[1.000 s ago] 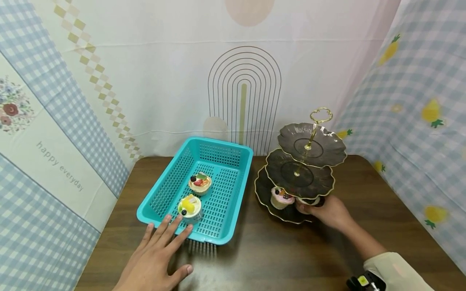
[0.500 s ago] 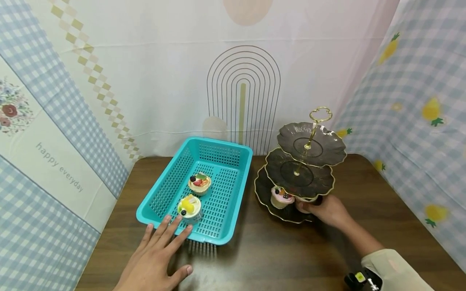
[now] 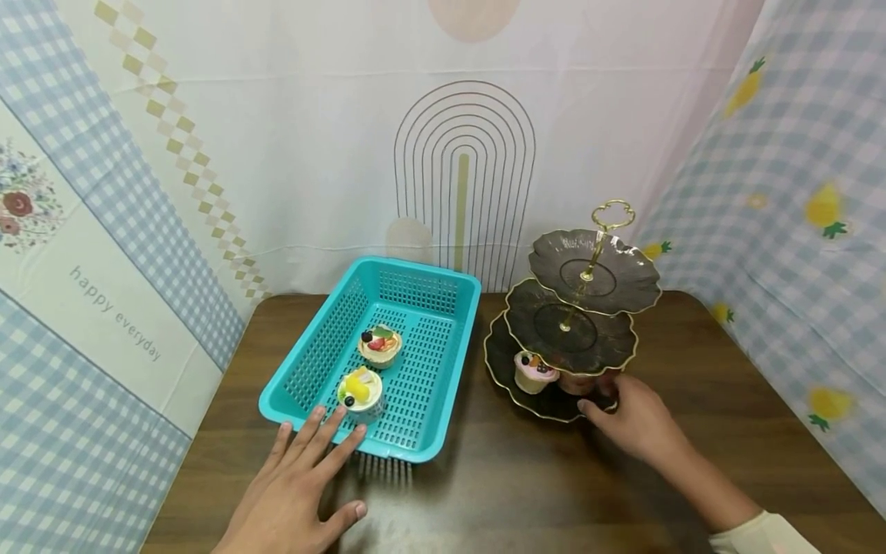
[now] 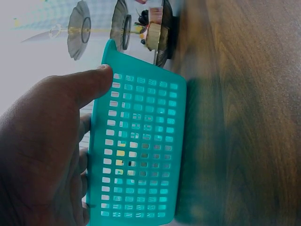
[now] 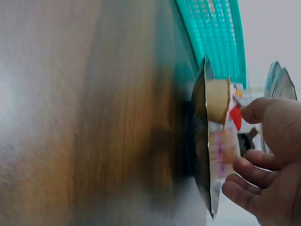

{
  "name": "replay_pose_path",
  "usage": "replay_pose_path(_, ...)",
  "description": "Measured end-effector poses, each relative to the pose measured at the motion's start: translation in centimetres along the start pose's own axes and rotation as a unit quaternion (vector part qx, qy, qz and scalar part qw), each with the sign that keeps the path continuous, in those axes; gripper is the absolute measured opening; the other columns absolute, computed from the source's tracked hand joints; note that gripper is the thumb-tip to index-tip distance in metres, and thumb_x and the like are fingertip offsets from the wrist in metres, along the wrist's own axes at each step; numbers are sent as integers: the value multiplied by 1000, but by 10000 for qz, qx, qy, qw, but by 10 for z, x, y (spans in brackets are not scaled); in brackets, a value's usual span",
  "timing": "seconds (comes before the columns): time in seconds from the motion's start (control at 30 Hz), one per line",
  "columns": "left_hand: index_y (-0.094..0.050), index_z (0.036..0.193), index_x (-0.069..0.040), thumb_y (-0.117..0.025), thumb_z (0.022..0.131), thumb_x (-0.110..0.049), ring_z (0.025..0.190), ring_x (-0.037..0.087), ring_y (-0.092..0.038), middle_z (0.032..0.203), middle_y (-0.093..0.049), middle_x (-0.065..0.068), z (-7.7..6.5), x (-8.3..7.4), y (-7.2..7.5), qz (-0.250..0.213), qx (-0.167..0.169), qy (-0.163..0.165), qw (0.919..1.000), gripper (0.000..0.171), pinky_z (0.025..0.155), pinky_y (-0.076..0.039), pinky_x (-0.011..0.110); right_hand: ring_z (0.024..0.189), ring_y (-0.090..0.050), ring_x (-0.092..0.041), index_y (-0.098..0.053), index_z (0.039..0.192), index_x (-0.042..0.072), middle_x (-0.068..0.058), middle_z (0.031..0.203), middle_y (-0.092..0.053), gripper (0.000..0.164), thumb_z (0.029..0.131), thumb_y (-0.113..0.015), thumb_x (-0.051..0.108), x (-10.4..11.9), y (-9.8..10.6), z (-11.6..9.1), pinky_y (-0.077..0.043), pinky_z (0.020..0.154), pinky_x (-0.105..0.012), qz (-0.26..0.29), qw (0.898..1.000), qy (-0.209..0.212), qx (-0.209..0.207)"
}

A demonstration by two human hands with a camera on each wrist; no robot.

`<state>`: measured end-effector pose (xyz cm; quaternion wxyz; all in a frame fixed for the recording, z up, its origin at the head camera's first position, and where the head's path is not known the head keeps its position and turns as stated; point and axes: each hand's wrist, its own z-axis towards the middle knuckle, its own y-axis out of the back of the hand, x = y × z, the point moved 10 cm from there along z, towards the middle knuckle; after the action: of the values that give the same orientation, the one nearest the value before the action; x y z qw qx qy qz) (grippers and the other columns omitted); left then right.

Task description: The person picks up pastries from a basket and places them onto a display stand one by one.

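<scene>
1. The three-tier stand (image 3: 619,269), dark with gold edges and a gold handle, is upright on the wooden table (image 3: 498,492).
2. The right hand (image 3: 640,419) is at the near right side of the stand, just above its bottom tier (image 3: 501,354). Its thumb and fingers are well parted, with a wide gap between them, and grip nothing — whether a fingertip touches the wrapper there I cannot tell.
3. Beside that hand, the patterned cupcake (image 5: 221,148) rests on the stand's bottom tier, partly hidden under the middle one.
4. The pink-topped cupcake (image 3: 536,377) sits just left of it, also on the stand's bottom tier.
5. Left of the stand is the turquoise basket (image 3: 425,350), holding the yellow-topped cupcake (image 3: 360,396) and, farther back, the strawberry-topped cupcake (image 3: 379,348).
6. The left hand (image 3: 294,488), well left of the stand, rests on the basket's near rim — fingers straight and spread wide.
7. Behind the stand hangs a printed cloth (image 3: 332,169).
</scene>
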<state>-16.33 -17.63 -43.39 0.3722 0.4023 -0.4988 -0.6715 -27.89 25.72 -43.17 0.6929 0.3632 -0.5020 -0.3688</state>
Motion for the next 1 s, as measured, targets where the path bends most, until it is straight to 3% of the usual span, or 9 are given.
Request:
replay_pose_path(0.2, -35, 161, -32, -66, 89, -68, 156, 29, -13, 169, -22, 0, 0, 0, 1, -7, 60, 32, 10000, 87, 125, 3, 48, 78, -59, -12, -70, 104, 7, 6, 87, -64, 27, 89, -80, 28, 30, -8, -5, -51, 70, -35, 271, 9983, 315, 396)
replay_pose_path(0.33, -34, 161, -33, -65, 89, -69, 156, 28, -14, 169, -22, 0, 0, 1, 0, -20, 108, 68, 9999, 87, 126, 2, 48, 80, -62, -9, -71, 106, 12, 11, 89, -64, 25, 88, -82, 26, 56, -12, -6, -54, 71, -30, 663, 9927, 788, 635)
replay_pose_path(0.6, -37, 161, -30, -67, 88, -69, 156, 30, -15, 169, -23, 1, 0, 1, 1, -17, 78, 50, 10000, 88, 125, 4, 47, 91, -64, -9, -67, 120, 17, 11, 107, -65, 32, 94, -77, 32, 116, -24, -11, -58, 81, -34, 1411, 9618, 1837, 1459)
replay_pose_path(0.73, -36, 161, -32, -66, 88, -69, 156, 29, -15, 169, -23, 0, 0, 1, 0, -20, 94, 59, 9999, 88, 126, 1, 49, 98, -62, -5, -64, 126, 18, 8, 115, -66, 36, 96, -74, 36, 134, -27, -7, -57, 86, -35, 1526, 9561, 1939, 1577)
replay_pose_path(1.0, -36, 161, -32, -66, 88, -69, 156, 28, -14, 169, -23, 0, -1, 1, 0, -40, 78, 65, 9999, 87, 126, -1, 50, 104, -64, -15, -63, 128, 17, 2, 118, -65, 39, 95, -76, 33, 161, -33, 6, -56, 90, -41, 1582, 9546, 2056, 1465)
